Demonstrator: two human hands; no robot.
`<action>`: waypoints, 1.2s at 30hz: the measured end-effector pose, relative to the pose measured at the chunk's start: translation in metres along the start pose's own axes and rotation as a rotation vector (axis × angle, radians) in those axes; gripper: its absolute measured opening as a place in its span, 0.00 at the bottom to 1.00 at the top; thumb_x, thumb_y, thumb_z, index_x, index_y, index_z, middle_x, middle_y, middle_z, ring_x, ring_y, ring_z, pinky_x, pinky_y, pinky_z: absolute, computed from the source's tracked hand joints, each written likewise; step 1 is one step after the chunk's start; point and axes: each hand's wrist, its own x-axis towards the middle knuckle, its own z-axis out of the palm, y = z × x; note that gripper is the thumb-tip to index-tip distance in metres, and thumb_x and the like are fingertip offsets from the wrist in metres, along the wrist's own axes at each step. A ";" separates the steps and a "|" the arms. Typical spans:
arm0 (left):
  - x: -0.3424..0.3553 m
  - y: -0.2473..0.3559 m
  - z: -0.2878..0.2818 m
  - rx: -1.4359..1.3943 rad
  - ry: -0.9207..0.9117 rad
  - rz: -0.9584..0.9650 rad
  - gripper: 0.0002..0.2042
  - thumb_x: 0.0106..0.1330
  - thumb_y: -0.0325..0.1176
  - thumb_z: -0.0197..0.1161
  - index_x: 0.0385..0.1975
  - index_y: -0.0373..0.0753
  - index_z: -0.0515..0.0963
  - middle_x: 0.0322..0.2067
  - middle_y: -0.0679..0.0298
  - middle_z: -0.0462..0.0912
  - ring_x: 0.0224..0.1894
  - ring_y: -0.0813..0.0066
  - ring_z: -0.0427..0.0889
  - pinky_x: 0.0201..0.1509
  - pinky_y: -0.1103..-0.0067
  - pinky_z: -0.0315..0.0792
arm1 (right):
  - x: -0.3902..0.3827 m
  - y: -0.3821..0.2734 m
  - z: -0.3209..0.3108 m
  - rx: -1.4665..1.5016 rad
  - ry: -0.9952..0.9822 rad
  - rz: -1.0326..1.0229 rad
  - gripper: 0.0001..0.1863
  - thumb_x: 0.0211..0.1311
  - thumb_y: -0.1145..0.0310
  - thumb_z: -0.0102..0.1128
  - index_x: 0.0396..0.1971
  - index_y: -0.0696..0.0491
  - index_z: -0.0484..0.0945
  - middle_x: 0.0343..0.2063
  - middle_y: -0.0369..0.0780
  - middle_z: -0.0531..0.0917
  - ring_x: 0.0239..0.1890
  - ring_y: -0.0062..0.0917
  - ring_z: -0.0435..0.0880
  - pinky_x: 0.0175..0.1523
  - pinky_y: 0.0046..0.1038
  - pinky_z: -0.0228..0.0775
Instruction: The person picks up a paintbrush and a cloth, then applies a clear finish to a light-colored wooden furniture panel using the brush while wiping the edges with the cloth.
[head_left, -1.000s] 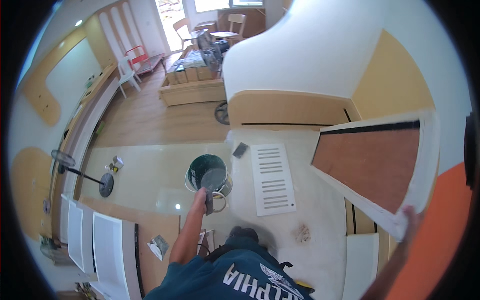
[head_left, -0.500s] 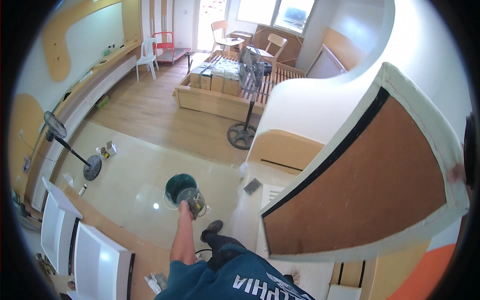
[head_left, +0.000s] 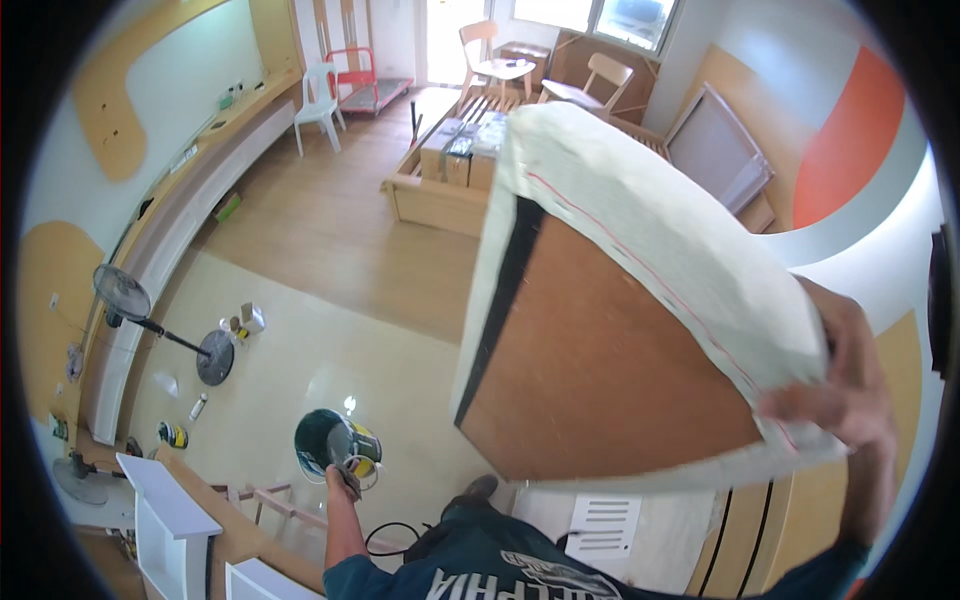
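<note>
My left hand (head_left: 341, 478) is closed at the near rim of a dark green bucket (head_left: 318, 432), which has a thin white handle loop hanging at its side. Something grey and flat shows between the fingers and inside the bucket; its kind is unclear. On the other side, my right hand (head_left: 845, 375) grips the edge of a large curved upholstered panel (head_left: 610, 370). Pale fabric with a red line wraps its rim, the brown board back faces me, and a black strip runs down one side. The panel is held up tilted and hides part of the bed behind it.
At the left, a standing fan (head_left: 214, 357) and a small paint can (head_left: 173, 434) are on the glossy floor. White drawer-like units (head_left: 172, 545) lie at lower left. Ahead are a slatted wooden bed frame (head_left: 435, 203), a white plastic chair (head_left: 318, 108) and a red trolley (head_left: 375, 95).
The panel has swung left across the front of me, and my right hand has come fully into view. The bucket has moved nearer to me along with my left hand. The view has shifted.
</note>
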 end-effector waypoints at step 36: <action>0.175 0.155 0.230 0.183 -0.007 -0.263 0.23 0.68 0.56 0.43 0.41 0.46 0.79 0.24 0.75 0.79 0.12 0.81 0.57 0.12 0.83 0.48 | 0.667 0.078 0.194 -0.462 -0.239 -0.302 0.29 0.43 0.67 0.72 0.50 0.55 0.79 0.40 0.45 0.86 0.39 0.33 0.86 0.50 0.35 0.75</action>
